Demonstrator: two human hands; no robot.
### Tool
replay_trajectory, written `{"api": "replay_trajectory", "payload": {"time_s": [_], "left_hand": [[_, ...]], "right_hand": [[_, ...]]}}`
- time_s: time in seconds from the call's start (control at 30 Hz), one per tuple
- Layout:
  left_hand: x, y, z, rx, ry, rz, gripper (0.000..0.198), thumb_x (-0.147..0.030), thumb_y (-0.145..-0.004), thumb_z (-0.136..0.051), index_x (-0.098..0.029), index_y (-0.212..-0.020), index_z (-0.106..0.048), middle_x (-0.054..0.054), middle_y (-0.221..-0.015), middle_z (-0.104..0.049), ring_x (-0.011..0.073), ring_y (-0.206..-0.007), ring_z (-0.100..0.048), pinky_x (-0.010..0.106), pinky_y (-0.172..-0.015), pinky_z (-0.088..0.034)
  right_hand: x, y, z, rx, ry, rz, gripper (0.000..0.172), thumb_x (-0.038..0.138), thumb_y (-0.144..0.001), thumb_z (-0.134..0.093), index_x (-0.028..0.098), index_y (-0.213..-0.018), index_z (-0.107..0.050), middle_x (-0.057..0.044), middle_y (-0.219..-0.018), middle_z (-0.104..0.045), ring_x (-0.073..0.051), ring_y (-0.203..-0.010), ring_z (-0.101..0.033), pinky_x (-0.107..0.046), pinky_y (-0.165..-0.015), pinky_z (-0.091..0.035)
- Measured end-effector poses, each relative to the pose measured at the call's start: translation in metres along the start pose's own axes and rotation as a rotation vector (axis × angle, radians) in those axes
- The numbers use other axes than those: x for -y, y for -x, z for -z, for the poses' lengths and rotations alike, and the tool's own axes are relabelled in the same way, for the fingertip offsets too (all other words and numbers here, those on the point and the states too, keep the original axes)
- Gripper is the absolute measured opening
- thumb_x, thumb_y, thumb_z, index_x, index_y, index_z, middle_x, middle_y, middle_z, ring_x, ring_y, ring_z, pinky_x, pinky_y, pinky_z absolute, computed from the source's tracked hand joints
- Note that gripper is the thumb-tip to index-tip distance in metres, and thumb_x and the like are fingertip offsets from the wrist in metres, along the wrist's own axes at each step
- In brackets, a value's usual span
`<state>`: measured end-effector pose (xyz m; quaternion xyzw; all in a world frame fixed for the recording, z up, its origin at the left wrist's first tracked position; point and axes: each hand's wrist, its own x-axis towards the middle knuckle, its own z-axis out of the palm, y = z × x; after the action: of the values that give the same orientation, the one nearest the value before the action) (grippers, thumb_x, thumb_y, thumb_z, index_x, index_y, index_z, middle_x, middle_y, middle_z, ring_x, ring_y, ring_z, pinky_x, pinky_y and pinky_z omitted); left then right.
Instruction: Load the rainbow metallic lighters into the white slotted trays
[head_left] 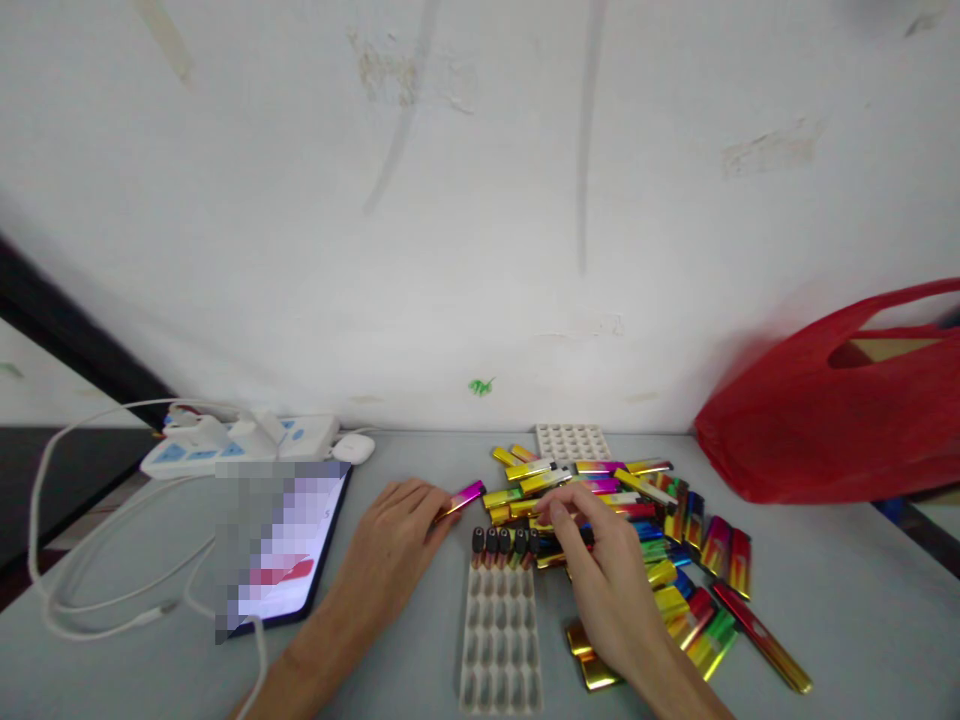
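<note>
I have a shiny purple piece [466, 496] pinched in my left hand [401, 525]. My thumb and fingers are closed on one end of it, and the other end pokes out to the right. It is just past the far left corner of the long tray [501, 622].

Five black-topped pieces [506, 548] stand side by side in the far row of the long tray, and more rows of pockets run toward me.

My right hand [604, 560] is to the right of the long tray, over a big messy pile [654, 550] of shiny pieces. Its fingers are bent, with the thumb near the pointing finger. I can't tell if they hold anything. The pile has yellow, red, blue and green in it, and it spreads to the right of the long tray and behind it. A long red and gold piece [763, 640] lies at its right edge.

Behind the long tray, by the wall [480, 250], is a small tray [574, 440]. Far to the right of the long tray is a red bag [840, 410]. To the left, past my left hand, are a lit screen [319, 560], partly blurred, a white cord [37, 540] and a power strip [247, 448].
</note>
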<state>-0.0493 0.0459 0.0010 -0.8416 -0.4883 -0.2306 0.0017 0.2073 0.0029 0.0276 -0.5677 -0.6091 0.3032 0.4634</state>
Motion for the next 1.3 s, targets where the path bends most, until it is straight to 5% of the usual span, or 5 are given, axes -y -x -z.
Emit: {"api": "replay_trajectory", "payload": {"time_s": [0.33, 0.63, 0.83, 1.0, 1.3], "left_hand": [[0.008, 0.004, -0.006, 0.002, 0.263, 0.218, 0.027, -0.031, -0.107, -0.062, -0.026, -0.129, -0.078, 0.007, -0.118, -0.077, 0.0281, -0.109, -0.075, 0.041, -0.098, -0.059], [-0.01, -0.006, 0.011, -0.09, 0.495, 0.432, 0.027, -0.046, -0.099, -0.07, -0.027, -0.11, -0.087, 0.003, -0.095, -0.076, 0.0241, -0.086, -0.071, 0.035, -0.081, -0.055], [-0.028, -0.005, 0.031, -0.208, 1.061, 0.365, 0.014, -0.035, -0.083, -0.093, -0.024, -0.091, -0.089, 0.001, -0.078, -0.074, 0.0178, -0.074, -0.069, 0.027, -0.07, -0.059], [-0.044, 0.006, 0.033, 0.011, 1.254, 0.344, 0.028, -0.047, -0.074, -0.102, -0.024, -0.086, -0.09, 0.002, -0.071, -0.074, 0.0146, -0.049, -0.062, 0.024, -0.04, -0.049], [-0.047, 0.004, 0.03, 0.023, 0.889, 0.205, 0.025, -0.047, -0.088, -0.09, -0.023, -0.088, -0.083, 0.002, -0.08, -0.075, 0.0121, -0.057, -0.057, 0.023, -0.052, -0.045]], "right_hand": [[-0.002, -0.001, 0.0, -0.019, 0.006, 0.002, 0.034, 0.046, -0.112, -0.053, 0.024, -0.096, -0.073, -0.004, -0.102, -0.079, -0.025, -0.096, -0.071, -0.034, -0.084, -0.047], [-0.002, -0.002, 0.001, -0.044, -0.006, 0.001, 0.035, 0.046, -0.113, -0.053, 0.024, -0.097, -0.074, -0.005, -0.103, -0.079, -0.026, -0.097, -0.071, -0.034, -0.086, -0.049], [0.008, 0.007, 0.007, 0.025, -0.054, 0.165, 0.025, 0.042, -0.114, -0.057, 0.032, -0.126, -0.077, -0.005, -0.127, -0.076, -0.027, -0.122, -0.067, -0.039, -0.106, -0.049], [0.02, 0.018, 0.014, 0.241, -0.092, 0.348, 0.043, 0.048, -0.11, -0.064, 0.045, -0.153, -0.066, -0.006, -0.151, -0.062, -0.032, -0.146, -0.054, -0.049, -0.122, -0.042], [0.021, 0.019, -0.001, 0.023, -0.389, 0.141, 0.033, 0.043, -0.116, -0.053, 0.029, -0.101, -0.079, -0.005, -0.104, -0.07, -0.025, -0.103, -0.065, -0.036, -0.092, -0.051]]}}
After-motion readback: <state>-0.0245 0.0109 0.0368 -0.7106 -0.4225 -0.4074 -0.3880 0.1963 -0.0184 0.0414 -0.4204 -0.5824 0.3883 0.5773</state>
